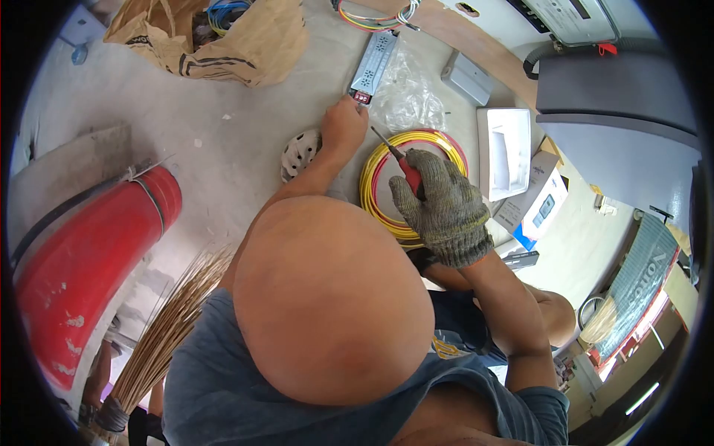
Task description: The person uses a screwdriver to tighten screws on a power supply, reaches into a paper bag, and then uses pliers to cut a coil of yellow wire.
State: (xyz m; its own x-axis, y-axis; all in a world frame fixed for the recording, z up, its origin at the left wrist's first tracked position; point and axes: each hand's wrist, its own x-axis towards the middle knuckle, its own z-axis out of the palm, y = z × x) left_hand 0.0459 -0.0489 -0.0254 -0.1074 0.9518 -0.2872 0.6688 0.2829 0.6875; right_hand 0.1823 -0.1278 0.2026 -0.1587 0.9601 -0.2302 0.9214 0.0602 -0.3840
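My right hand point(439, 201) wears a grey knitted glove and is closed around the red handle of a screwdriver point(410, 175), its shaft pointing up and left. My left hand point(344, 126) is bare, with its fingers curled at the near end of a silver perforated power supply point(372, 65); the fingertips are partly hidden. That end has a small red and dark part point(361, 97). Below the screwdriver, a coil of yellow and red wire point(370, 182) lies on the floor. Crumpled clear plastic wrap point(413, 93) sits right of the power supply.
A paper bag point(245, 48) holds wires at upper left. To the right are a grey box point(467, 77), a white tray point(513, 152) and a printed carton point(547, 204). A red cylinder point(97, 267) and a stick broom point(171, 327) are left. My knee point(335, 297) blocks the middle.
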